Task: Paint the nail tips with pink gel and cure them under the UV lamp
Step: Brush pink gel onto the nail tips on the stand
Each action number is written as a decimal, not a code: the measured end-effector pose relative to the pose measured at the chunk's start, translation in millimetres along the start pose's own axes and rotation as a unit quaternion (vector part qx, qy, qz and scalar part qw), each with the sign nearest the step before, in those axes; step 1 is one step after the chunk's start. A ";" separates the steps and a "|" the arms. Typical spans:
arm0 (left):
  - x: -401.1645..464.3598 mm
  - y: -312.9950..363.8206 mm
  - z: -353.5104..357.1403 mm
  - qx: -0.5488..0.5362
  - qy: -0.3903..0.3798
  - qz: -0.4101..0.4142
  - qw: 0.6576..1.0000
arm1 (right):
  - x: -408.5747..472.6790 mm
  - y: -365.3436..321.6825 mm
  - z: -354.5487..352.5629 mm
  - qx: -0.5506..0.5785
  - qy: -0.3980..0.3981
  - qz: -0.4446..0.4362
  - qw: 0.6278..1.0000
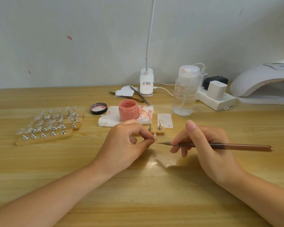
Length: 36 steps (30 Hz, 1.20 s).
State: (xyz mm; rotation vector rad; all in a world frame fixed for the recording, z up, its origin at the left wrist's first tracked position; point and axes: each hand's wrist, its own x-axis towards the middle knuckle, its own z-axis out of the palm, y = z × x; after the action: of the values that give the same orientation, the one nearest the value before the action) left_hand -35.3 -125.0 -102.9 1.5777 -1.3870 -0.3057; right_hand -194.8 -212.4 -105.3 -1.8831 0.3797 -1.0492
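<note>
Wooden table (39, 161): left hand (128, 143) pinches one nail tip (155, 137), right hand (206, 145) grips the brush (220, 146); clear tips (51, 123) at nine o'clock look unpainted, UV lamp (262, 84) at two o'clock waits.

pink gel jar (128, 110), pink-stained white tissue (144, 114), brown brush (220, 146), white uv lamp (262, 84), tan wood-grain table (56, 169)

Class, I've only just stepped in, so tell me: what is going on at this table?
A person is painting false nails. The left hand pinches a nail tip in its fingers, and the right hand holds a brush with its point just beside that tip. An open jar of pink gel stands on a stained tissue behind the hands, its lid beside it. Rows of clear tips wait at left; the curing lamp sits at far right.
</note>
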 end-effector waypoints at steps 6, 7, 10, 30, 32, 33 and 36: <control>0.9 -1.6 0.9 -0.001 0.006 -0.006 1.000 | 3.0 -0.5 2.0 -0.041 -0.007 0.008 0.999; 0.8 -1.7 0.8 -0.001 0.006 -0.004 1.000 | 2.3 -0.3 1.9 -0.034 -0.014 0.008 0.999; 0.5 -1.7 0.5 -0.005 0.007 0.000 1.000 | -0.3 -0.1 0.9 -0.003 -0.014 -0.002 1.000; 1.2 -2.8 0.8 0.002 0.006 -0.001 1.000 | 2.4 -1.5 1.6 -0.048 -0.022 0.009 0.999; 0.9 -2.9 0.8 0.000 0.008 0.001 1.000 | 0.8 -1.2 1.1 -0.025 -0.027 0.007 0.999; 0.9 -2.8 0.9 0.000 0.009 0.002 1.000 | 0.2 -1.1 0.6 -0.013 -0.023 0.005 1.000; 1.2 -2.6 1.2 -0.005 0.010 0.001 1.000 | 1.5 -1.5 0.3 -0.015 -0.001 -0.002 1.000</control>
State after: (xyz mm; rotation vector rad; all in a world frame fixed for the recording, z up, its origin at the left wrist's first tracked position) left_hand -34.2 -127.0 -105.0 1.5671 -1.3694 -0.2954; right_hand -193.9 -212.4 -103.4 -1.9132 0.3928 -1.0488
